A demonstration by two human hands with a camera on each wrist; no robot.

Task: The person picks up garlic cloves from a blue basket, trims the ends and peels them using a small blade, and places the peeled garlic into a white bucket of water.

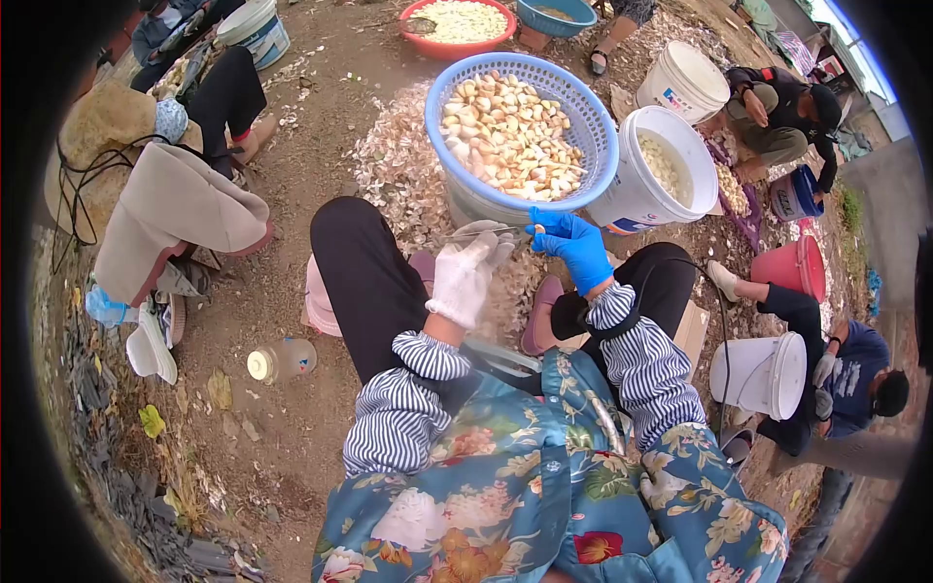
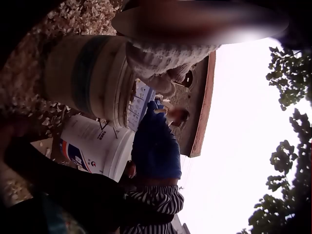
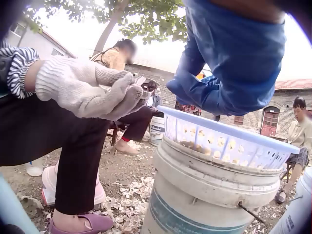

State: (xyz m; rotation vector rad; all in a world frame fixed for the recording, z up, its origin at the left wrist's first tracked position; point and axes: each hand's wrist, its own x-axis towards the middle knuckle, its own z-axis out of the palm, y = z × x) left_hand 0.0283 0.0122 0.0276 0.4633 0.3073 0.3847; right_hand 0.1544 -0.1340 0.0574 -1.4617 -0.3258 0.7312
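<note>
My left hand (image 1: 465,280), in a white knit glove, is raised above my lap with its fingers curled round a thin, blade-like tool (image 1: 486,231); most of the tool is hidden or blurred. Beside it, my right hand (image 1: 577,251) wears a blue rubber glove and pinches a garlic clove (image 2: 160,111) at its fingertips. The two hands almost meet just short of a blue plastic basket (image 1: 604,160) heaped with garlic cloves (image 1: 510,131). That basket sits on top of a white bucket (image 3: 195,195).
Right of the basket stands a white bucket (image 1: 612,199) with pale cloves in liquid. Garlic skins (image 1: 394,160) litter the ground. A lidded jar (image 1: 282,360) lies at left. Farther off are a red basin (image 1: 457,47), a red bucket (image 1: 792,270) and several seated people.
</note>
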